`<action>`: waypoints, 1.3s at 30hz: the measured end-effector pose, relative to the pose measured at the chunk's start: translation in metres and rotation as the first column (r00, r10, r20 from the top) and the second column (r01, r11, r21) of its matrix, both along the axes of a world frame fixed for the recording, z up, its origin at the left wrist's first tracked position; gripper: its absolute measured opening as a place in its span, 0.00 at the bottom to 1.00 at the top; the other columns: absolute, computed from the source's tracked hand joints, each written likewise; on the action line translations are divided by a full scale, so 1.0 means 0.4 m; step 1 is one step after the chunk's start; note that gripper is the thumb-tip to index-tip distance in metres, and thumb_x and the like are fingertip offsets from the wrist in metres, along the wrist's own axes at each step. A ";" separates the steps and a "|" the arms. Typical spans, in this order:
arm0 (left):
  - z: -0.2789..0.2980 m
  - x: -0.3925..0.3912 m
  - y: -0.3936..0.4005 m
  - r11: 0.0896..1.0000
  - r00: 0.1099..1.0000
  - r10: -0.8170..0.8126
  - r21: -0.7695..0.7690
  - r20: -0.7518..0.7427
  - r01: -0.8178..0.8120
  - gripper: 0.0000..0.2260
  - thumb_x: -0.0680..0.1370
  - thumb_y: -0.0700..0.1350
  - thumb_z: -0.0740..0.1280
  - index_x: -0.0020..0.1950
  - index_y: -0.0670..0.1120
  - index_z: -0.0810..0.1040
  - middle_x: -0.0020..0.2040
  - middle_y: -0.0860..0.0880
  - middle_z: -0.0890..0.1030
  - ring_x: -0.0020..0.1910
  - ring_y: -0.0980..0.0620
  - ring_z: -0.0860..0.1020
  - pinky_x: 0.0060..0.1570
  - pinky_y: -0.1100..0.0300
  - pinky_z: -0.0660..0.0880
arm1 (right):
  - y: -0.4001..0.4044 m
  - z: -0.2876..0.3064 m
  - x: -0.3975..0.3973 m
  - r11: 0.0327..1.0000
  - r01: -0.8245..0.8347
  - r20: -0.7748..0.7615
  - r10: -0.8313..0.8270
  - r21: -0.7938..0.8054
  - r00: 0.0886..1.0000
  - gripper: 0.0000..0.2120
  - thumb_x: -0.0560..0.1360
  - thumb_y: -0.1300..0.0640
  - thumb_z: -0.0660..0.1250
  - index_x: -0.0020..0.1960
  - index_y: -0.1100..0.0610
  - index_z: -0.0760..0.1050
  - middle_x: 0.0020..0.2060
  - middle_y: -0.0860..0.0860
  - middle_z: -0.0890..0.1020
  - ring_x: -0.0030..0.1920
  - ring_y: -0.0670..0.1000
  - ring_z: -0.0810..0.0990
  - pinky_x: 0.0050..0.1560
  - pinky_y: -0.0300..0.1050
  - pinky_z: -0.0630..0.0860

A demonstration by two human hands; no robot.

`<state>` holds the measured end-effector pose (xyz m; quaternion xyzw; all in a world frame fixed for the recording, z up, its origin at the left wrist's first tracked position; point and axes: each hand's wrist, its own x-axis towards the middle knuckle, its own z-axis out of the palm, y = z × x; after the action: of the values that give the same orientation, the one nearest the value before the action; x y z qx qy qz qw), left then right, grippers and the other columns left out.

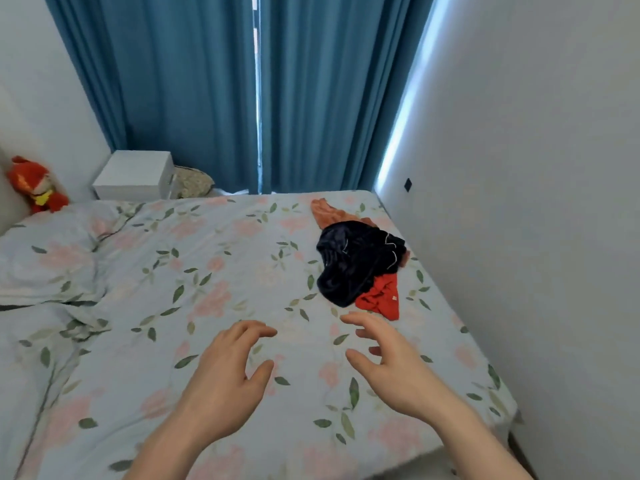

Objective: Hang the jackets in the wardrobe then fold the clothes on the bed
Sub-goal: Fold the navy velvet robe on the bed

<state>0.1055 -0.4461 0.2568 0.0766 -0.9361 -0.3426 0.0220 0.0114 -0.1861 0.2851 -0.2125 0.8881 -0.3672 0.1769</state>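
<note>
A small heap of clothes lies on the right side of the bed (214,258): a dark navy garment (353,261) on top, a red garment (379,299) sticking out at its near edge and an orange garment (325,211) behind it. My left hand (225,372) hovers over the floral sheet in front of the heap, its fingers loosely spread and holding nothing. To its right, my right hand (388,362) is just short of the red garment, fingers relaxed and empty. No jacket or wardrobe is in view.
A crumpled floral duvet (52,265) covers the bed's left side. A white bedside cabinet (135,174) stands beyond the bed by the blue curtains (214,91). A red plush toy (34,185) sits at far left. A white wall (519,202) runs along the bed's right edge.
</note>
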 end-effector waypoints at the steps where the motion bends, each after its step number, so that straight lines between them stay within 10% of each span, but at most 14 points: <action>1: -0.002 -0.009 0.022 0.999 0.999 -0.038 -0.002 0.007 0.038 0.16 0.82 0.54 0.64 0.68 0.65 0.69 0.67 0.71 0.65 0.64 0.65 0.66 0.62 0.58 0.71 | 0.031 0.000 0.006 0.999 0.036 -0.005 -0.036 -0.002 0.999 0.20 0.82 0.47 0.64 0.70 0.30 0.65 0.68 0.23 0.63 0.67 0.30 0.67 0.70 0.39 0.69; 18: 0.060 -0.257 0.609 0.928 0.927 -0.370 -0.073 -0.060 0.366 0.15 0.82 0.56 0.65 0.68 0.66 0.68 0.68 0.72 0.63 0.66 0.67 0.63 0.66 0.61 0.68 | 0.681 -0.015 -0.022 0.925 0.370 -0.020 -0.373 -0.080 0.928 0.20 0.81 0.49 0.67 0.68 0.30 0.68 0.70 0.25 0.64 0.65 0.29 0.69 0.65 0.31 0.69; 27: 0.012 -0.339 0.889 0.939 0.941 -0.338 -0.075 -0.013 0.336 0.16 0.81 0.55 0.66 0.67 0.66 0.69 0.67 0.74 0.63 0.67 0.66 0.64 0.65 0.62 0.64 | 0.998 -0.041 -0.129 0.936 0.348 -0.013 -0.349 -0.043 0.937 0.21 0.78 0.43 0.65 0.68 0.28 0.67 0.71 0.26 0.63 0.67 0.34 0.71 0.69 0.48 0.72; 39: -0.010 -0.568 1.171 0.769 0.775 -0.631 -0.112 0.024 0.629 0.16 0.82 0.52 0.66 0.69 0.62 0.71 0.69 0.66 0.66 0.70 0.61 0.65 0.66 0.64 0.62 | 1.268 -0.060 -0.101 0.775 0.626 0.001 -0.628 -0.081 0.778 0.22 0.79 0.56 0.70 0.65 0.34 0.70 0.65 0.26 0.68 0.63 0.26 0.70 0.61 0.22 0.66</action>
<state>-0.1215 0.0224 0.2527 -0.2455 -0.9254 -0.2766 -0.0829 -0.0290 0.3211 0.2612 0.0840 0.8957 -0.4360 0.0248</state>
